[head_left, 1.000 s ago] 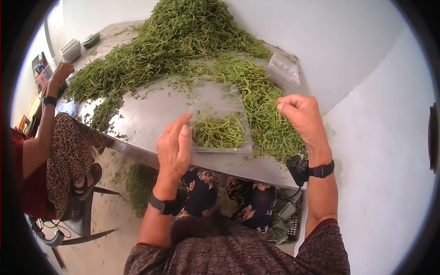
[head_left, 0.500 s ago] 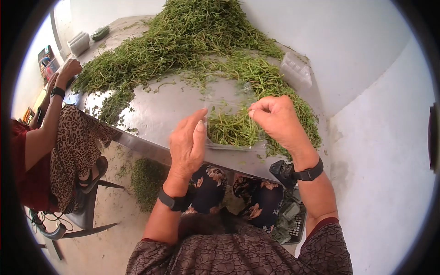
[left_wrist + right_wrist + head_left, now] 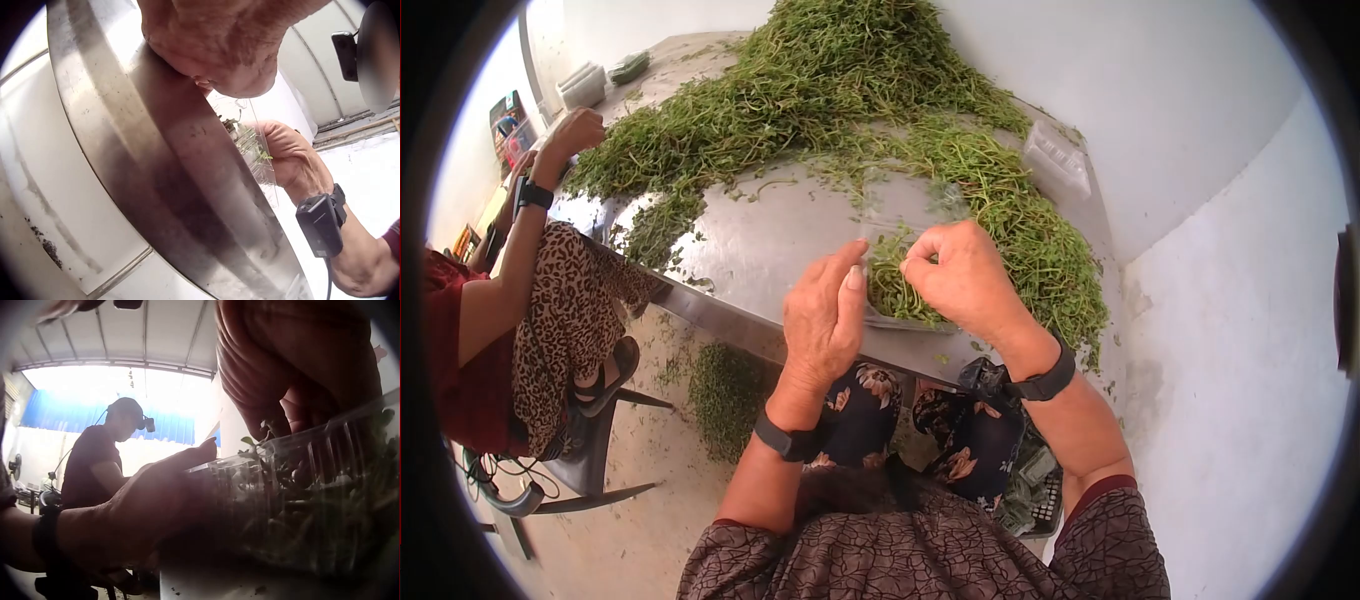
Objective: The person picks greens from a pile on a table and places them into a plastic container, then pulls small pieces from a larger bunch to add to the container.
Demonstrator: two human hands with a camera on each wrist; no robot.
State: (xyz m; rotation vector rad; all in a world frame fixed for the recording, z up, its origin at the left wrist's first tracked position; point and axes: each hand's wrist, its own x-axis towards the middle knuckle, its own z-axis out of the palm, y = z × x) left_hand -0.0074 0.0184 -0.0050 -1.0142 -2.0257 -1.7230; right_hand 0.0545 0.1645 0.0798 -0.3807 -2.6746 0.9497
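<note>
Fingers of the right hand (image 3: pixel 960 278) are curled in over the plastic tray (image 3: pixel 905 323), thumb and forefinger tips meeting; the right wrist view shows leaves right at them, but whether they pinch a stem I cannot tell. A second ago this hand was out to the right, above the loose greens; now it has come across to the tray, close to the left hand (image 3: pixel 825 315). That one keeps its post along the tray's left side, fingers straight and thumb up, seemingly against the wall in the right wrist view. I take the change to mean that attention has passed from the loose greens to the tray's contents, with the left hand likely serving as a guard at the edge. The tray sits near the front edge of the metal bench (image 3: pixel 770 230), the tray greens (image 3: pixel 888 290) lying in it partly hidden by the right hand, and its clear lid (image 3: pixel 885 205) seems to lie folded back beyond it. The loose greens (image 3: pixel 1045 235) spread along the tray's right side, with a stack of clear containers (image 3: pixel 1055 160) just past them. Across the bench to the left, another person (image 3: pixel 475 340) sits with one hand raised by the foliage, and farthest back a big heap of greens (image 3: pixel 845 60) rises beside the pale wall (image 3: pixel 1120 100)
</note>
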